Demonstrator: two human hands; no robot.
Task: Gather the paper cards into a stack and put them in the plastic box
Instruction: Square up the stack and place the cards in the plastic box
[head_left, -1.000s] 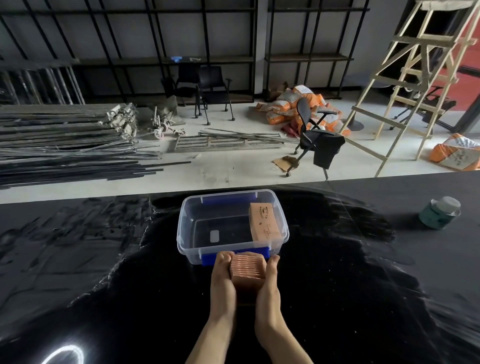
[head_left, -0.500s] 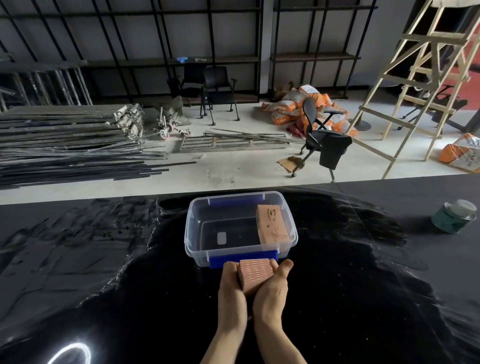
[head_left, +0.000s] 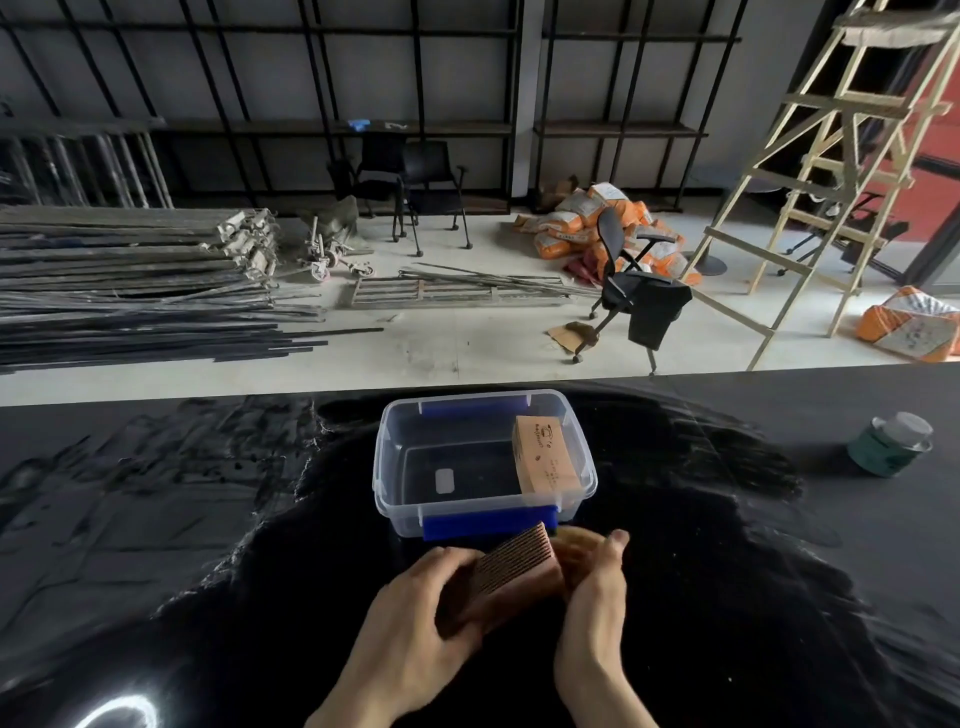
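Note:
A thick stack of brown paper cards (head_left: 511, 569) is held just in front of the clear plastic box (head_left: 387, 467), tilted with its ribbed edge facing up. My left hand (head_left: 415, 618) wraps the stack's near left side. My right hand (head_left: 592, 587) presses against its right side, thumb up. The box has blue clips at its near and far walls and stands open on the glossy black table (head_left: 208, 597). Another brown card pack (head_left: 545, 454) leans inside the box against its right wall.
A green tin with a grey lid (head_left: 891, 444) stands on the table at the far right. Beyond the table's far edge lie metal rods (head_left: 130, 306), an office chair (head_left: 628, 291), orange sacks and a wooden ladder (head_left: 821, 156).
The stack has turned from upright between my palms to tilted. My left hand has shifted down around its near side. The view has moved closer.

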